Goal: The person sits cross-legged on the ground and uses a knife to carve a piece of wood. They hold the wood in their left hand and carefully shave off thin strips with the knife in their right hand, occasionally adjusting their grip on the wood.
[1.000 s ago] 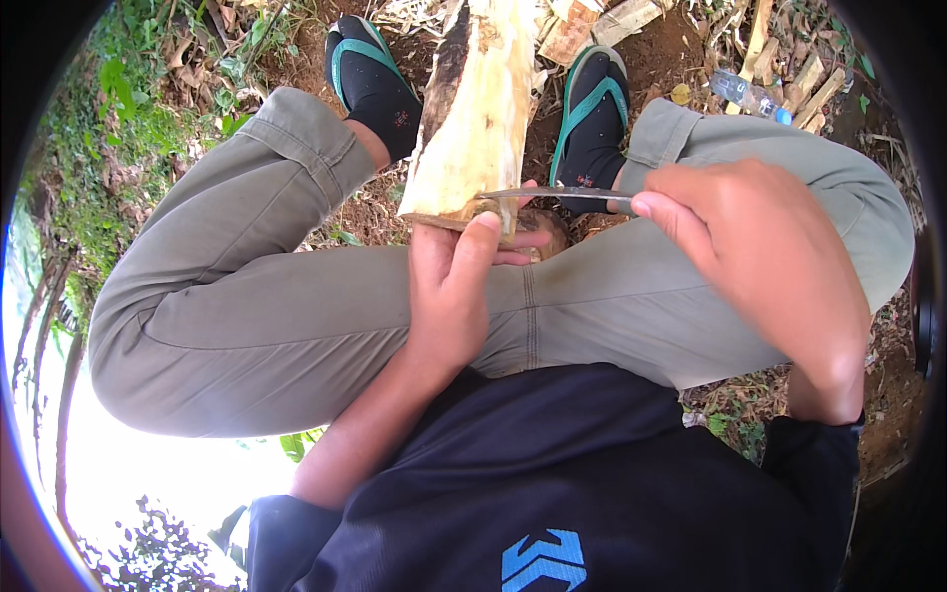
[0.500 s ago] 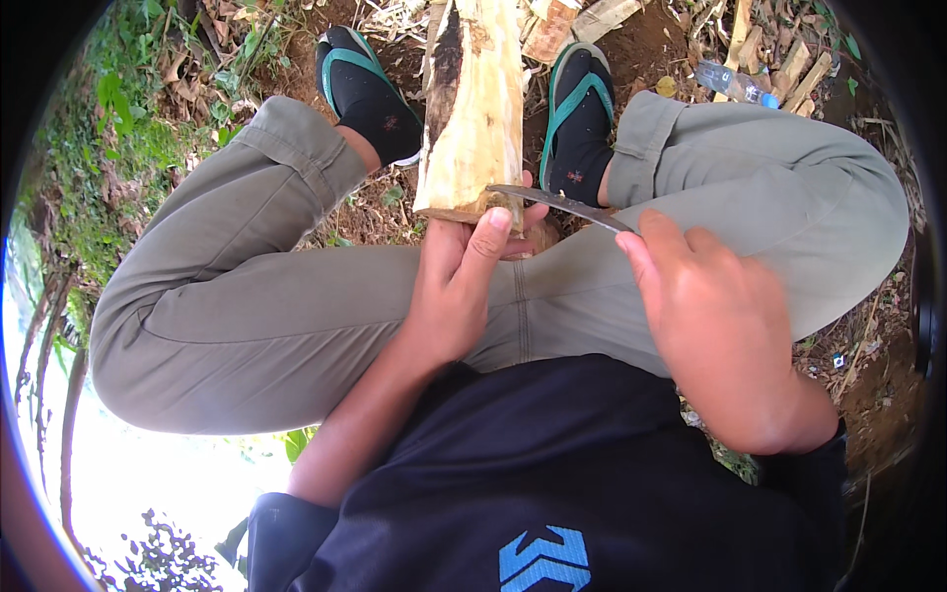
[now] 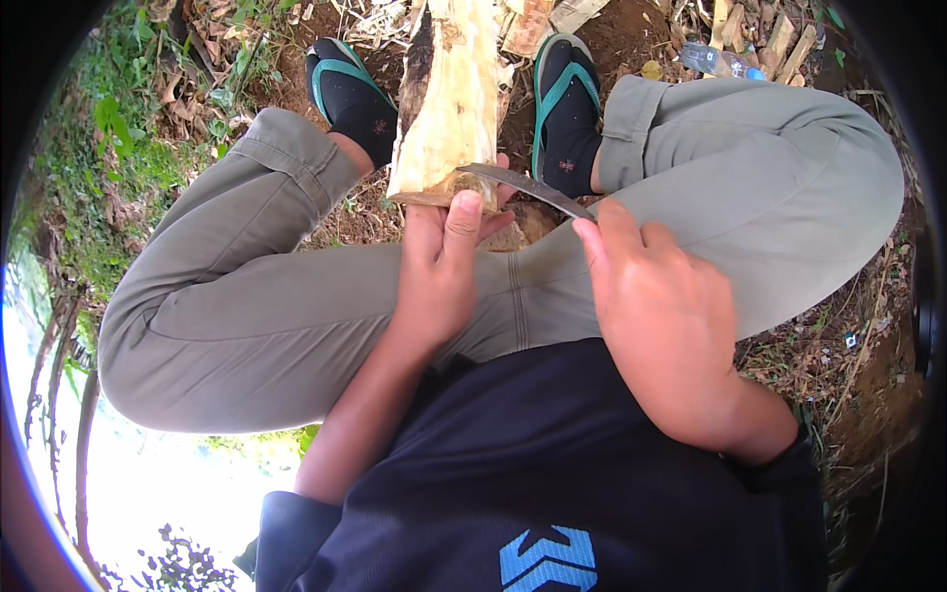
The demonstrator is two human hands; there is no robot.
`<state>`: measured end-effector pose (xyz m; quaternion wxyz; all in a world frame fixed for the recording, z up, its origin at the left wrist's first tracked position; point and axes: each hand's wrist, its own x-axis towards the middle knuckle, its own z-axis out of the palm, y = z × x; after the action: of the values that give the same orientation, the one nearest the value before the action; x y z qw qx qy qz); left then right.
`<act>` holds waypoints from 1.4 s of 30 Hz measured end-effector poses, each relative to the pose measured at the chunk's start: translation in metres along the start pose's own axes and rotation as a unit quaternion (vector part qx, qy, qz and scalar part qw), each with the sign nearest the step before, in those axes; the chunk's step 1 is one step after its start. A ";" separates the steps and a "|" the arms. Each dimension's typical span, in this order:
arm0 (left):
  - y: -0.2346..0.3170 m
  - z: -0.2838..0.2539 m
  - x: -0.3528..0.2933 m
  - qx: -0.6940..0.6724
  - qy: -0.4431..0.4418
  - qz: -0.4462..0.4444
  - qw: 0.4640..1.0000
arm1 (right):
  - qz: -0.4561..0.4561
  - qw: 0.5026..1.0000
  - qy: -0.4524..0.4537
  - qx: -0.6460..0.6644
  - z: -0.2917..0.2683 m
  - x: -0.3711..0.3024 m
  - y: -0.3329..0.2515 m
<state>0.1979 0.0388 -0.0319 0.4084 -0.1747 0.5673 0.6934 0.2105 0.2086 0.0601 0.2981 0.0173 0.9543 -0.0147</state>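
Note:
A long pale piece of wood (image 3: pixel 449 109) with a dark streak along its left side points away from me between my feet. My left hand (image 3: pixel 442 261) grips its near end, the thumb on top and the other fingers underneath and round the right side. In my right hand (image 3: pixel 661 301) is a knife with a curved, dark blade (image 3: pixel 533 187); the fist wraps its handle and hides it. The blade's tip lies over the near end of the wood, just beyond my left thumb.
My bent legs in grey-green trousers (image 3: pixel 256 306) frame the wood on both sides. Green-strapped flip-flops (image 3: pixel 567 94) are on my feet. Wood chips (image 3: pixel 380 22), split sticks (image 3: pixel 789 49) and a clear plastic bottle (image 3: pixel 720 61) lie on the earth. Green plants (image 3: pixel 109 148) grow at the left.
Both hands, the wood and the knife now appear a little further left and up in view. The blade tip remains at the near end of the wood.

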 end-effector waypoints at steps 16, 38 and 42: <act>-0.004 -0.001 0.000 0.006 0.010 0.020 1.000 | 0.039 0.973 -0.053 0.220 0.021 0.004 0.012; -0.004 0.006 0.001 -0.034 -0.001 0.027 0.999 | 0.025 0.998 0.044 -0.028 0.001 -0.003 -0.009; -0.019 0.008 0.015 -0.050 0.039 -0.024 0.998 | 0.047 0.998 0.024 -0.034 0.015 0.005 -0.016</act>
<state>0.2051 0.0522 -0.0520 0.3935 -0.2357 0.5430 0.7034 0.2147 0.1923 0.0450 0.2758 0.0526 0.9593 0.0320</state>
